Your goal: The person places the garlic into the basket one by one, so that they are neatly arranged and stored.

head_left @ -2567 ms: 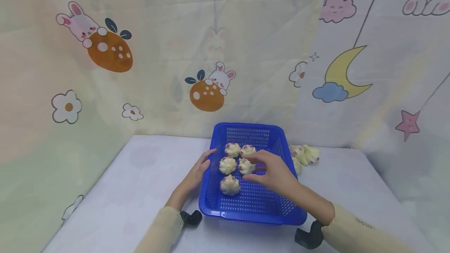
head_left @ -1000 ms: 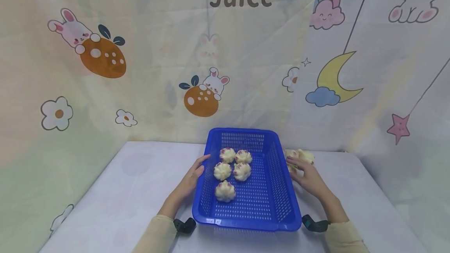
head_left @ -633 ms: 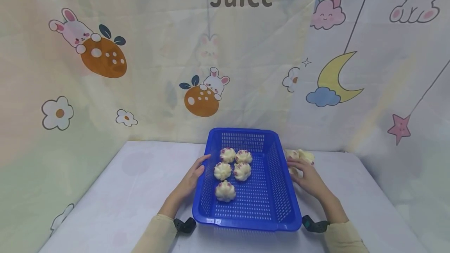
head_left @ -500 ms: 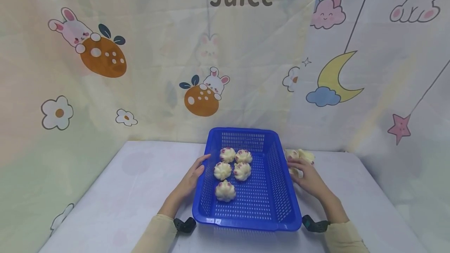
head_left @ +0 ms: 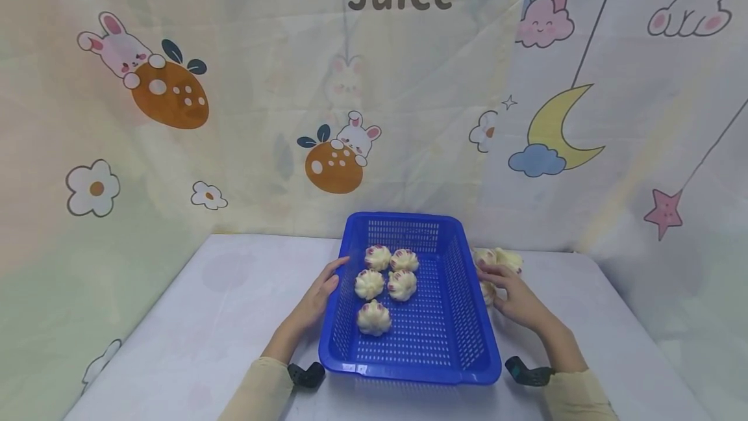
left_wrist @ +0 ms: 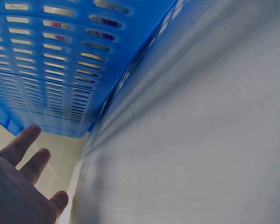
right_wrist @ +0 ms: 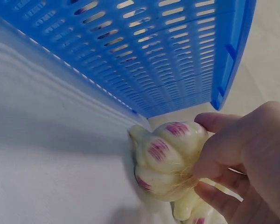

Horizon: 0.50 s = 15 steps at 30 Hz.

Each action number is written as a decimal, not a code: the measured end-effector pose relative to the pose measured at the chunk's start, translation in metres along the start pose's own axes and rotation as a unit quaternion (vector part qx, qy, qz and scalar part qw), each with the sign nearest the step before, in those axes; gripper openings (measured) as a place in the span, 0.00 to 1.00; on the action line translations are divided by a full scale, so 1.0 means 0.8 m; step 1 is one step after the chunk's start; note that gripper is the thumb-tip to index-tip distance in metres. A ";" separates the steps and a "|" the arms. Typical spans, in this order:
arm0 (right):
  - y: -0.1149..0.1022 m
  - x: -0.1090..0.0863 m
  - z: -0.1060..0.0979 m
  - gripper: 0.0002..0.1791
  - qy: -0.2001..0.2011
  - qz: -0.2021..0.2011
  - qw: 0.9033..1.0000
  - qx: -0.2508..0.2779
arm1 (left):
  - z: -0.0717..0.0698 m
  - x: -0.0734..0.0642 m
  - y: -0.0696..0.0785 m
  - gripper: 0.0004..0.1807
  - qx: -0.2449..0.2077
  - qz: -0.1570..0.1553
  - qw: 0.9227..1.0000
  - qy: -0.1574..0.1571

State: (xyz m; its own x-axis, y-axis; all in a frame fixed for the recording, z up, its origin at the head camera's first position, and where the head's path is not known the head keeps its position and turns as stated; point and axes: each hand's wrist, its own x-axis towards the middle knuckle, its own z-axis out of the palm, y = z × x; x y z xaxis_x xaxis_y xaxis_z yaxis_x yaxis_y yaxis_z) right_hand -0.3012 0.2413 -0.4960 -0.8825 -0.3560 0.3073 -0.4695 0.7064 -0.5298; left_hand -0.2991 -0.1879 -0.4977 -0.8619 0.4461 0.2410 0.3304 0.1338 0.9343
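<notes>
Several cream garlic bulbs with purple streaks, one of them a garlic bulb (head_left: 374,318) at the front left, lie in the left part of a blue plastic basket (head_left: 409,375). My left hand (head_left: 315,294) is at the basket's left side, fingers extended and apart in the left wrist view, fingertips close to the rim. Right of the basket, my right hand (head_left: 517,297) holds another garlic bulb (right_wrist: 163,158) between fingers and thumb at its root end. That bulb is low over the white table, close beside the basket wall. More garlic (right_wrist: 203,212) lies just behind it, partly hidden by the hand.
The white table (head_left: 245,330) ends at a printed cloth backdrop (head_left: 263,115) just behind the basket. Further garlic (head_left: 510,260) sits at the basket's back right. A dark wrist camera (head_left: 306,375) is strapped on each wrist.
My right hand left the bulbs inside the basket for the garlic on its right. In the last half second it shifted slightly right with the bulb. The left hand stays at the basket's side.
</notes>
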 end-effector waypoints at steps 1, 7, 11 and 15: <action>0.000 -0.001 -0.001 0.29 -0.003 0.000 1.000 -0.002 | 0.000 0.001 -0.005 0.27 -0.005 0.001 1.000 0.000; -0.001 -0.005 -0.006 0.28 -0.019 0.008 1.000 -0.008 | -0.002 0.007 -0.035 0.27 -0.013 0.009 1.000 0.001; -0.003 -0.007 -0.010 0.28 -0.036 0.043 0.998 -0.010 | -0.001 0.007 -0.037 0.26 -0.009 0.021 1.000 0.006; -0.004 -0.009 -0.014 0.28 -0.046 0.056 0.997 -0.013 | -0.001 0.006 -0.034 0.26 -0.006 0.032 0.999 0.010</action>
State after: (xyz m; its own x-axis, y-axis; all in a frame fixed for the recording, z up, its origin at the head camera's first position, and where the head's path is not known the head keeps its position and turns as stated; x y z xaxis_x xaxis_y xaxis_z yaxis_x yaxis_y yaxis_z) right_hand -0.2931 0.2480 -0.4874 -0.9286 -0.3280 0.1735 -0.3684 0.7598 -0.5357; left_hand -0.3127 -0.1897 -0.5218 -0.8465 0.4365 0.3049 0.3806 0.0956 0.9198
